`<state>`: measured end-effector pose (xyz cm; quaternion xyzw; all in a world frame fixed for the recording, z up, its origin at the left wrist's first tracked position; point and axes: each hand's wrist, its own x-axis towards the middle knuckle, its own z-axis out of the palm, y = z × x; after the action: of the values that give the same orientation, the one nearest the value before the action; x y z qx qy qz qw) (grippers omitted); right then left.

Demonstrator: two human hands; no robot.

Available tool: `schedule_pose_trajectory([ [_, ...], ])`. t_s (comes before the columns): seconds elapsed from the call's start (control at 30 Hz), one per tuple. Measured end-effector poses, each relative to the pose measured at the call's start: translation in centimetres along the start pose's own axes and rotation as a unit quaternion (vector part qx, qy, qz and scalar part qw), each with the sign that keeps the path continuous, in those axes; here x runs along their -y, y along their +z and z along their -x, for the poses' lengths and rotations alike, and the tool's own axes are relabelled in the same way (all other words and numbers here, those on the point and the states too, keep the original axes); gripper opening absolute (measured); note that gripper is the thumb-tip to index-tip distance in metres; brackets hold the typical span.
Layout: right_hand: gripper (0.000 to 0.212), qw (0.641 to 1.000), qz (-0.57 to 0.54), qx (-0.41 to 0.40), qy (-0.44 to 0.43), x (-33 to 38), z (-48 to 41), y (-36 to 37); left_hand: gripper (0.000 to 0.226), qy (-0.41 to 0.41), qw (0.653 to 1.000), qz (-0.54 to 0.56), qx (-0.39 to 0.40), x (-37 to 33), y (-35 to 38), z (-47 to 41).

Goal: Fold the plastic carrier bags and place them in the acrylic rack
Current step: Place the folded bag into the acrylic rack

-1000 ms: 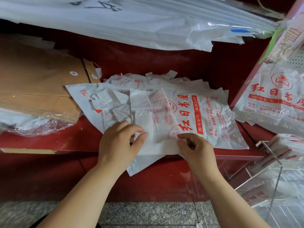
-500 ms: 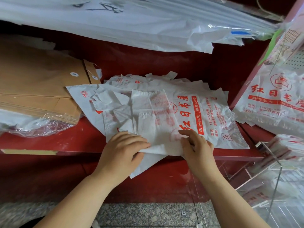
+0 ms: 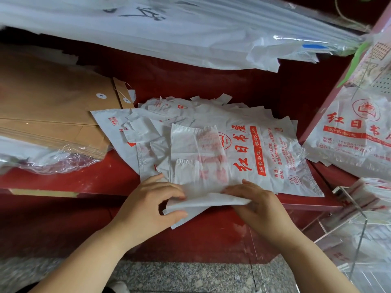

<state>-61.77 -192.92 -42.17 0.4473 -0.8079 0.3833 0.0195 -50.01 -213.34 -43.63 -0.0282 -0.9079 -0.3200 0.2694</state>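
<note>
I see the red counter spanning the view, with a stack of brown envelopes on its left and a spread pile of printed carrier bags in the middle. The acrylic rack stands at the lower right with bags inside. The half-folded bag lies on the pile, its near end raised over the counter's edge. The left hand pinches that end between thumb and fingers, and the right hand pinches the fold beside it.

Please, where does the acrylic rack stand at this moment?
The acrylic rack is at the lower right of the head view, just right of the right hand and below the front edge of the red shelf.
</note>
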Motion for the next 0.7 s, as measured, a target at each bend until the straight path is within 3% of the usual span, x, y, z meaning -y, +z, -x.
schedule_pose_trajectory([
  [0.07, 0.035, 0.995, -0.068, 0.008, 0.079, 0.4, 0.1, -0.2, 0.016, -0.075, 0.997, 0.015, -0.028, -0.3, 0.1, 0.0],
  [0.17, 0.013, 0.981, -0.124, -0.029, 0.144, 0.9, -0.6, 0.3, 0.016, -0.166, 0.979, 0.1, -0.065, -0.7, 0.2, -0.4],
  [0.27, 0.051, 0.969, -0.141, -0.089, 0.183, 0.9, -1.7, 1.1, 0.026, -0.206, 0.968, 0.102, -0.097, -1.2, 0.6, -0.9],
  [0.33, 0.044, 0.963, -0.124, -0.125, 0.205, 1.2, -2.5, 1.5, 0.029, -0.222, 0.962, 0.086, -0.133, -1.6, 0.9, -1.3],
  [0.43, 0.033, 0.958, -0.096, -0.131, 0.237, 1.4, -3.6, 1.9, 0.056, -0.243, 0.954, 0.086, -0.155, -2.1, 1.1, -1.8],
  [0.5, 0.026, 0.964, -0.047, -0.108, 0.24, 1.3, -4.2, 2.2, 0.064, -0.247, 0.953, 0.079, -0.156, -2.3, 1.2, -1.9],
  [0.57, 0.011, 0.967, 0.006, -0.098, 0.235, 1.3, -4.4, 2.5, 0.057, -0.224, 0.962, 0.043, -0.148, -2.3, 1.4, -2.0],
  [0.7, 0.03, 0.964, 0.091, -0.103, 0.228, 1.3, -4.1, 2.7, 0.033, -0.163, 0.976, -0.046, -0.135, -1.5, 1.6, -2.3],
])
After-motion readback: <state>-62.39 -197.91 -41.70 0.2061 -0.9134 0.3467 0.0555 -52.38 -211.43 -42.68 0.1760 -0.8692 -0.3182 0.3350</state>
